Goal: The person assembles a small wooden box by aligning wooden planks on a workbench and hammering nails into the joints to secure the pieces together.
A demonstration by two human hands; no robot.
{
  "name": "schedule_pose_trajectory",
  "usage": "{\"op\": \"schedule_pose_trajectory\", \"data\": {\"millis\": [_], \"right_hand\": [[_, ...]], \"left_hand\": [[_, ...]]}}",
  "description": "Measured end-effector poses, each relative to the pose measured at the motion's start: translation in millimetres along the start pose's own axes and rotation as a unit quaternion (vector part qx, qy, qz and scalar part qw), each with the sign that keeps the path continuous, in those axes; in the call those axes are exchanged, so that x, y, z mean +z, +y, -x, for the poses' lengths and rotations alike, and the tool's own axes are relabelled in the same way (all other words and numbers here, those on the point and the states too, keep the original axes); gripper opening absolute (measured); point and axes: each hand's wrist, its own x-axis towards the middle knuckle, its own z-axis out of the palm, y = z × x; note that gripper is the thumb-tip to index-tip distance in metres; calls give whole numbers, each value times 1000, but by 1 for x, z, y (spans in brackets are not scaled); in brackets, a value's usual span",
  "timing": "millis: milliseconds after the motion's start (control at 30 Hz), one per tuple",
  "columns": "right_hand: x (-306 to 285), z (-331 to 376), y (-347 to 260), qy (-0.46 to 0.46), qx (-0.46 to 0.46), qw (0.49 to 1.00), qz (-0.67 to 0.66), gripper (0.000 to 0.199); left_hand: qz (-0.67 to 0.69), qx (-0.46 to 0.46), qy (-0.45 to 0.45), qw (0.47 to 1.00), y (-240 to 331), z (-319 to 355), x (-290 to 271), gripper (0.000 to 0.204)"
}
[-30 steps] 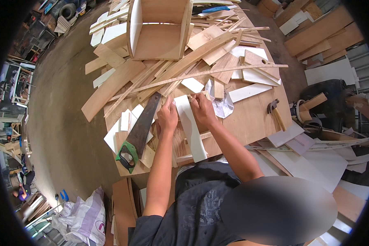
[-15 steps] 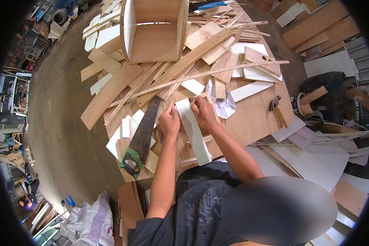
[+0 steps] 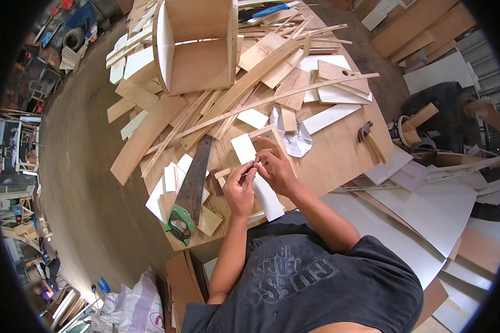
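Pinching together, left hand and right hand are sharing one grip above the white board; can't tell on what. Board is lying over wooden frame, probably for support; saw is resting clear, leftward.

The left hand and the right hand are held close together, the right one placed slightly farther forward, with thumbs and forefingers gathered between them. The left fingers are curled inward toward the right hand. On the right hand, the thumb and forefinger are bent toward the left fingertips, while the outer fingers are raised and loosely spread. Whether anything small is pinched there cannot be made out. Behind the left hand, the left forearm is angled slightly inward; behind the right hand, the right forearm is slanted more sharply, with the elbow bent.
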Motion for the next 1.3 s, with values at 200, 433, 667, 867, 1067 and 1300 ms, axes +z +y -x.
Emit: {"op": "schedule_pose_trajectory", "data": {"millis": [200, 433, 667, 867, 1067, 1300], "right_hand": [[-37, 5, -1, -19, -8, 1000, 0, 17], [-134, 16, 31, 49, 10, 998, 29, 24], [-274, 64, 114, 137, 162, 975, 65, 24], [-364, 110, 226, 219, 232, 911, 261, 40], [-391, 124, 278, 158, 250, 881, 369, 47], [-385, 108, 277, 96, 330, 877, 335, 37]], "left_hand": [[43, -16, -22, 999, 1, -3, 29, 17], [-19, 26, -10, 999, 1, -18, 125, 14], [-85, 80, -82, 990, -27, -22, 298, 14], [-74, 19, -136, 988, -75, -21, 405, 16], [-138, -58, -168, 974, -89, -19, 450, 21], [-115, -83, -102, 985, -73, -19, 421, 20]]}}
